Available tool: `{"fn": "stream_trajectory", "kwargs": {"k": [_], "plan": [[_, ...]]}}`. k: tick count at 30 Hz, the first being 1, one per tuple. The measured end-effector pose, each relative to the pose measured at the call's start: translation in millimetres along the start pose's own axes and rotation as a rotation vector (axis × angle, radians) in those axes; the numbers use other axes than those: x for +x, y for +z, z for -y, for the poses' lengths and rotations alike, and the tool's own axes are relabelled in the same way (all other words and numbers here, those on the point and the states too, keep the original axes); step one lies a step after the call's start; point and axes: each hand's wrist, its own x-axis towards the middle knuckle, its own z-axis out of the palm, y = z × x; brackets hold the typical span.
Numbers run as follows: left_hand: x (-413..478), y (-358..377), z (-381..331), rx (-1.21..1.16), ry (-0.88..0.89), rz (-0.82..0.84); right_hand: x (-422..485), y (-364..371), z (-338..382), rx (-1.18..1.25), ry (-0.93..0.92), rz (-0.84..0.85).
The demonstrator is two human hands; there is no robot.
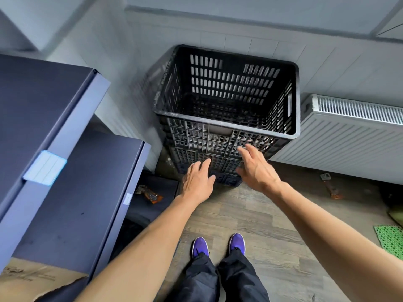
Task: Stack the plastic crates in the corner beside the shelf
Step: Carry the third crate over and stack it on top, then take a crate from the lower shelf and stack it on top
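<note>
At centre frame both arms reach forward, palms down. The left hand (197, 179) and right hand (256, 165) are spread open, gripping nothing, in front of the near wall of the crates (224, 136). The black stack, count unclear, fills the corner between shelf (54, 127) and radiator (349, 136).

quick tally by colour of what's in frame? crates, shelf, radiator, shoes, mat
Black slatted plastic crates: at least 2, stacked; top crate, lower crate; exact number unclear
Dark blue metal shelf unit: 1
White panel radiator: 1
Purple shoes: 2, left, right
Green perforated mat: 1
Total: at least 7
</note>
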Motion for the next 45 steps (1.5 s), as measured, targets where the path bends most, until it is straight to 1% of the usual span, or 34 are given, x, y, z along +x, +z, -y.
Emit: {"fn": "stream_trajectory", "kwargs": {"k": [6,9,15,21,24,30,32,34,36,39,45], "plan": [[-28.0,15.2,12.9,-0.049,-0.08,-0.021,-25.0,42.9,9.4,0.011,-0.046,0.158],[-49.5,28.9,21.9,-0.085,-0.15,-0.033,-32.9,62.2,11.5,0.004,-0.097,0.222],[-96.3,65.1,25.2,-0.086,-0.296,-0.041,-53.6,84.0,16.2,-0.02,-0.211,0.341],[-144.9,92.6,12.4,-0.192,-0.426,-0.138,-74.9,92.2,20.9,-0.07,-0.348,0.428],[-176.8,108.1,14.9,-0.259,-0.525,-0.162,-84.7,104.3,27.9,-0.109,-0.404,0.467],[-242.9,145.8,46.4,-0.264,-0.748,-0.18,-109.9,157.5,52.2,-0.143,-0.545,0.605],[-255.8,154.1,56.6,-0.239,-0.792,-0.171,-116.6,170.1,57.1,-0.156,-0.572,0.628],[-274.7,171.5,71.4,-0.273,-0.882,-0.164,-124.5,200.5,64.5,-0.173,-0.628,0.682],[-283.0,179.9,76.0,-0.277,-0.89,-0.157,-128.8,209.8,65.5,-0.18,-0.642,0.708],[-302.8,213.9,102.6,-0.334,-0.976,-0.156,-135.7,257.5,72.4,-0.205,-0.684,0.78],[-326.2,271.8,157.5,-0.333,-0.987,-0.12,-130.5,324.3,68.7,-0.276,-0.672,0.788]]}}
